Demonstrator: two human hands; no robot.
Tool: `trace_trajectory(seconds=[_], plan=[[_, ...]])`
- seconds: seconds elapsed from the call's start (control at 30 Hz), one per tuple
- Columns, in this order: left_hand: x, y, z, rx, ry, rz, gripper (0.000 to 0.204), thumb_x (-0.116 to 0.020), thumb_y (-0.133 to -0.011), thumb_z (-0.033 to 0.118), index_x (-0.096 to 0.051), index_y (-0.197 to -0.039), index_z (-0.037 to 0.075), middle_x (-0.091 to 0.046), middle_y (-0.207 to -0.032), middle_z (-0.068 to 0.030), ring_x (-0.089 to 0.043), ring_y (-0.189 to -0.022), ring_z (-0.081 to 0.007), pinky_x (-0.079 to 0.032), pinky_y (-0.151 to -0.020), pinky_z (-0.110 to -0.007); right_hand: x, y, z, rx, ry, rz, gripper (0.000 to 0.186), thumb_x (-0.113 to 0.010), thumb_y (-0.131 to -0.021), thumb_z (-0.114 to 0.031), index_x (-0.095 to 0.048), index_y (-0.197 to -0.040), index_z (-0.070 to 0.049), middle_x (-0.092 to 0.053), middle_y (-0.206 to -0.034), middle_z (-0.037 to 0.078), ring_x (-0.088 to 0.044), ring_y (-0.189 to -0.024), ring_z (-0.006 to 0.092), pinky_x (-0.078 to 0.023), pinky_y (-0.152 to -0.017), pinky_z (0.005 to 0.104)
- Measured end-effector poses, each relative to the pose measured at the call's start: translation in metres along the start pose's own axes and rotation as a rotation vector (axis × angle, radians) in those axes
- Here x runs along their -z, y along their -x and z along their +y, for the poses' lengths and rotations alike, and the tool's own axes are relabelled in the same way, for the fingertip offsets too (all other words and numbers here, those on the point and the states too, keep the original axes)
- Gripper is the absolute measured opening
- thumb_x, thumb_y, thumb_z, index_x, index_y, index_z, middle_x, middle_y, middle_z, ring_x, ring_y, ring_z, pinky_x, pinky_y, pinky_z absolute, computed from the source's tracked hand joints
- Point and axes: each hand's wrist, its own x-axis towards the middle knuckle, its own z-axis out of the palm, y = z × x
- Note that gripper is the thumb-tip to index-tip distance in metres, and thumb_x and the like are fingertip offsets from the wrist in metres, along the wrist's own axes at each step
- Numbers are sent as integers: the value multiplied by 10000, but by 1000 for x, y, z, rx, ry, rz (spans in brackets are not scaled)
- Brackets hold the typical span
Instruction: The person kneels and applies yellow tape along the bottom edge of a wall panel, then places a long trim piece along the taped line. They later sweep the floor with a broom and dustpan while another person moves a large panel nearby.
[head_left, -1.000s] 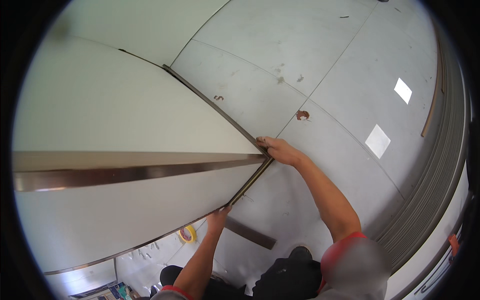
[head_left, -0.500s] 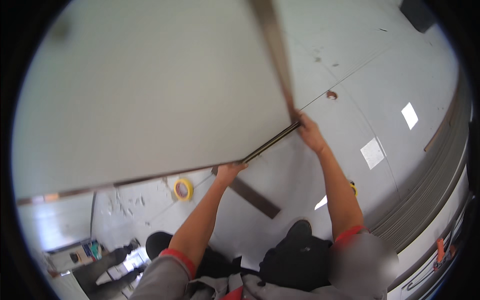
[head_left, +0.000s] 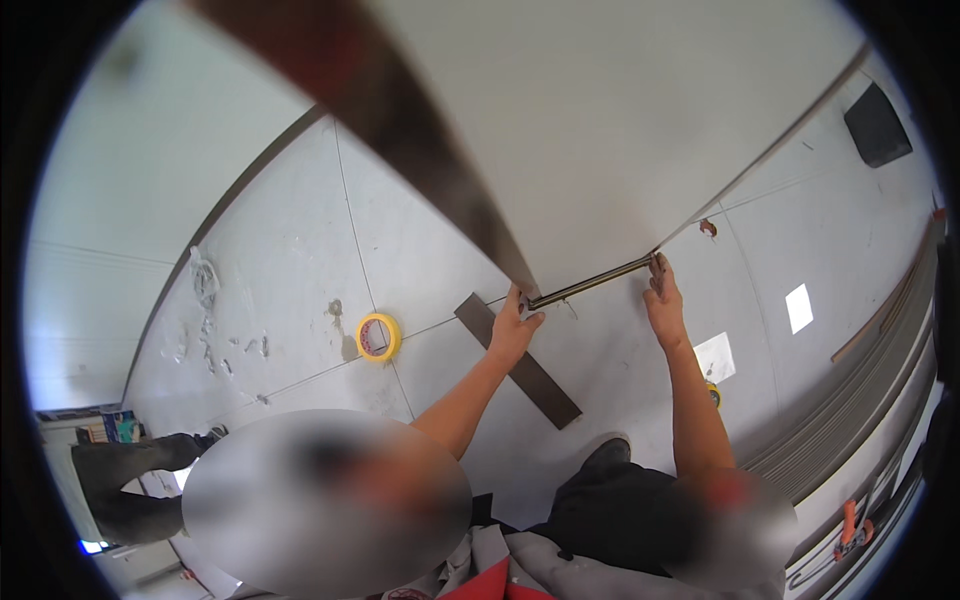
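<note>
At the lower edge of the head view, two bare forearms rise from red-cuffed sleeves toward a big pale panel (head_left: pixel 640 130) that fills the upper middle of the picture. The left hand (head_left: pixel 515 325) is clenched on the panel's lower corner, fingers curled over the dark metal trim (head_left: pixel 590 283) that runs along the near edge, thumb underneath. The right hand (head_left: pixel 663 295) grips the same trim at its other end, fingers wrapped up and over the edge, so the short dark strip spans the gap between the two grips. The panel spreads up and away from both hands, tilted, with a broad brown band (head_left: pixel 400 130) running slantwise from its upper left down to the left hand's corner. Below the left hand a flat dark board (head_left: pixel 518 360) lies on the grey floor (head_left: pixel 300 290), apart from the panel. Further left a yellow tape roll (head_left: pixel 378 336) lies flat, well apart from the hands. A dark shoe (head_left: pixel 605 462) stands near the right forearm. Beyond the right hand, pale squares (head_left: pixel 799 307) mark the floor, and ribbed grey sheets (head_left: pixel 860 400) curve along the right rim.
</note>
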Motion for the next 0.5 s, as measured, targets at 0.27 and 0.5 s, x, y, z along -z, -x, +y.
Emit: trace_trajectory(seconds=[0.27,0.5], plan=[[20,-4,11,53,60,-44,906,-741,-798,52,-249,-1557,106,-457,-1471,-162,-409,-1406,-289,-385,-1122,-378,-6,-6,-16,-106,-37,-3,714,-373,-834,64,-197,-1526,59,-288,-1576,229,-266,-1485,329,-235,-1203,406],[33,-26,23,89,-37,-130,1092,-809,-700,140,-153,-1565,16,-413,-1510,-233,-518,-1297,-370,-434,-1068,-380,20,-19,7,-89,150,-90,712,-385,-842,66,-203,-1530,52,-309,-1568,216,-298,-1473,322,-250,-1191,400]])
